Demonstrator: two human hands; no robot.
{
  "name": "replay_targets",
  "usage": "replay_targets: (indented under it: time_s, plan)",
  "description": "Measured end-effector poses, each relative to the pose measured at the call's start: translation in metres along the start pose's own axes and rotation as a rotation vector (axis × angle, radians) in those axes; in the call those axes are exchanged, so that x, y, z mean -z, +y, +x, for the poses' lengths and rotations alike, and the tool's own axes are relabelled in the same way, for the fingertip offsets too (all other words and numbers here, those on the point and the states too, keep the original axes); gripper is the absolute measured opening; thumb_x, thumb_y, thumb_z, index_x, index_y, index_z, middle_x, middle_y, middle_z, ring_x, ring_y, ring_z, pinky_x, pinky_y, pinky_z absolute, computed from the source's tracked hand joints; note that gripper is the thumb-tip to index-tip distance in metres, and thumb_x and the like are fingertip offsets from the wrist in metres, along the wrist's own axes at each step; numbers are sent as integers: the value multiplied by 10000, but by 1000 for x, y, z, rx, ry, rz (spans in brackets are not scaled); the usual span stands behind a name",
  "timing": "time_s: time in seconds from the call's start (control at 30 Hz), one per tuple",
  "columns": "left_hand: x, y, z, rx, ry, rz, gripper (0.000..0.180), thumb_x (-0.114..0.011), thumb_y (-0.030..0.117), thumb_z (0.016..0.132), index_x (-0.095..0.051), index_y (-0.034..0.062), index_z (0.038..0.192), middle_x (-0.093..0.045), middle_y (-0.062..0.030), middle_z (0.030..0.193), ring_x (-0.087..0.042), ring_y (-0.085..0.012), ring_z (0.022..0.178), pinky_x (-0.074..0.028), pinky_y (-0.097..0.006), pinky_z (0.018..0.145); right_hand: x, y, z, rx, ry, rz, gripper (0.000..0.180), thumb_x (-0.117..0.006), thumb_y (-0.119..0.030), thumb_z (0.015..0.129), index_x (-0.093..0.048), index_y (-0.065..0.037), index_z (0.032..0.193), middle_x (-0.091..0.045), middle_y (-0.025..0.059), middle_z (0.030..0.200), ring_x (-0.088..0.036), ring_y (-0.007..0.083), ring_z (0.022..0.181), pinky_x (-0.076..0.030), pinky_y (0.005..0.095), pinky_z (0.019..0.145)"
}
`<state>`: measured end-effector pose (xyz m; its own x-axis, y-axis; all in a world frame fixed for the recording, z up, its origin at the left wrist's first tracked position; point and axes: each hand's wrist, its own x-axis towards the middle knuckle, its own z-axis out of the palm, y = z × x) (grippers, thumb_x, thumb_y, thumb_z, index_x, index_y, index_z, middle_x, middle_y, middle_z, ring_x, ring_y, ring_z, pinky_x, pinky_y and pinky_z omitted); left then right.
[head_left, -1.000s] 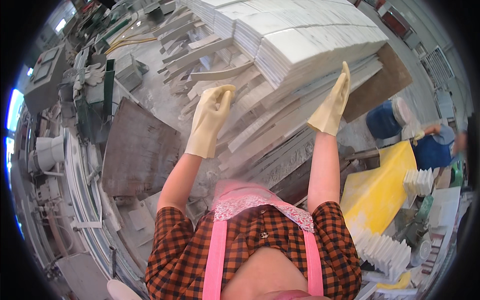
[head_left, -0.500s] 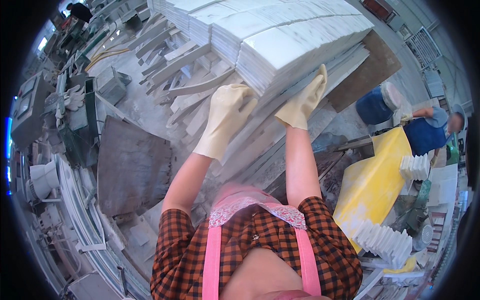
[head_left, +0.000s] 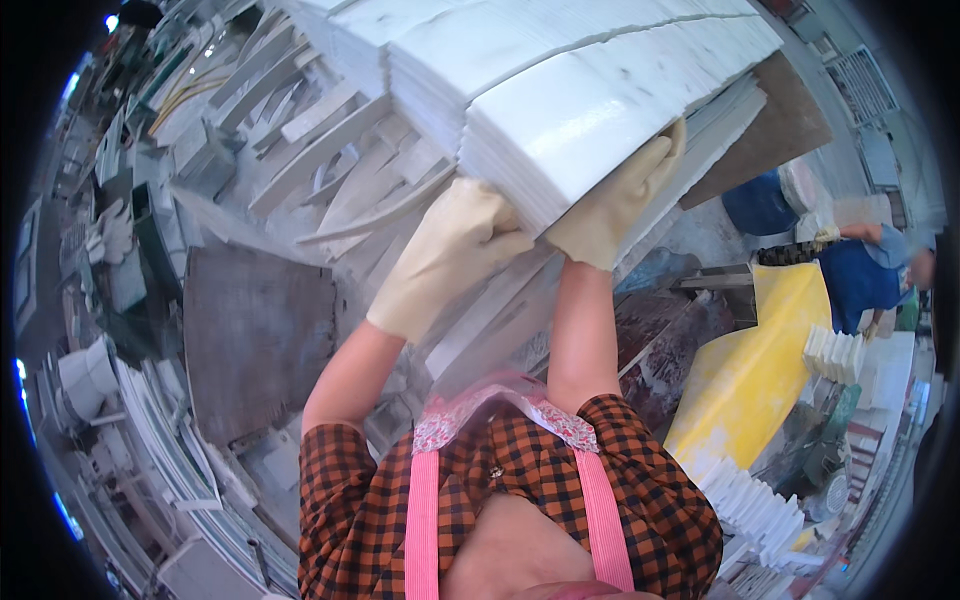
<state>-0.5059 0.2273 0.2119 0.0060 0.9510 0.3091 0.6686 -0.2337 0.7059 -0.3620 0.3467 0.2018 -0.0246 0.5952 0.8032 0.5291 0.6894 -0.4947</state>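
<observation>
A tall stack of thin white-and-grey marble slabs (head_left: 570, 125) fills the upper middle, one corner pointing toward me. My left hand (head_left: 455, 240), in a cream rubber glove, lies at the left side of that corner. Its fingers are bent inward and pressed together; what they hold, if anything, is hidden. On the right side of the corner, my right hand (head_left: 620, 200), gloved the same way, rests along the stack's side. Its fingers stretch out along the slab edges, the tips partly covered by the top slab.
Loose stone strips (head_left: 320, 150) lie left of the stack. A dark board (head_left: 258, 340) stands at the left by machinery. Right of me are a yellow sheet (head_left: 750, 360), small white tile stacks (head_left: 745, 500), a blue barrel (head_left: 760, 205) and another person (head_left: 865, 265).
The stack appears larger and closer. My left hand's fingers have closed in at its corner; my right hand has moved against its side, the fingertips now partly under the top slab.
</observation>
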Motion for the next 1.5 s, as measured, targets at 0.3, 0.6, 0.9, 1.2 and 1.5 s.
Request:
replay_targets:
  time_s: [0.3, 0.6, 0.9, 1.2, 1.5]
  plan:
    - [-22, 9, -25, -204, 372, 134, 141, -727, 131, 780, -653, 14, 805, -649, -183, 838, -619, -411, 829, -495, -497, 725, 32, -20, -4, -194, -188, 172, 962, -758, -291, 825, -246, 41, 1569, -243, 272, 1614, -315, 388, 1492, -260, 435, 1250]
    - [11, -7, -95, -196, 578, 186, 287, -706, 38, 835, -719, 19, 1121, -723, -187, 1185, -663, -408, 1171, -535, -483, 976, 118, 3, -92, -737, -139, 506, 507, -407, -354, 1145, -437, 8, 1498, -512, 181, 1521, -474, 247, 1437, -318, 383, 1238]
    - [40, -25, -41, -100, 574, 656, 269, -776, 174, 766, -765, 69, 1014, -744, -150, 990, -701, -351, 1039, -553, -449, 925, 135, 16, -107, -710, -276, 478, 478, -445, -322, 1135, -569, 67, 1385, -665, 228, 1335, -605, 276, 1307, -399, 389, 1184]
    - [43, -70, -21, -114, 560, 459, 99, -809, 179, 726, -757, 96, 713, -686, -116, 672, -688, -313, 777, -530, -446, 801, 137, 25, -109, -692, -321, 446, 492, -436, -323, 1137, -571, 85, 1376, -677, 235, 1317, -625, 289, 1283, -425, 391, 1158]
    - [52, -23, -26, -177, 591, 350, 453, -740, 187, 870, -688, 60, 1302, -709, -202, 1240, -640, -392, 1227, -480, -469, 1070, 135, 21, -105, -725, -238, 544, 477, -455, -297, 1133, -541, 66, 1429, -639, 224, 1381, -588, 291, 1338, -387, 403, 1200]
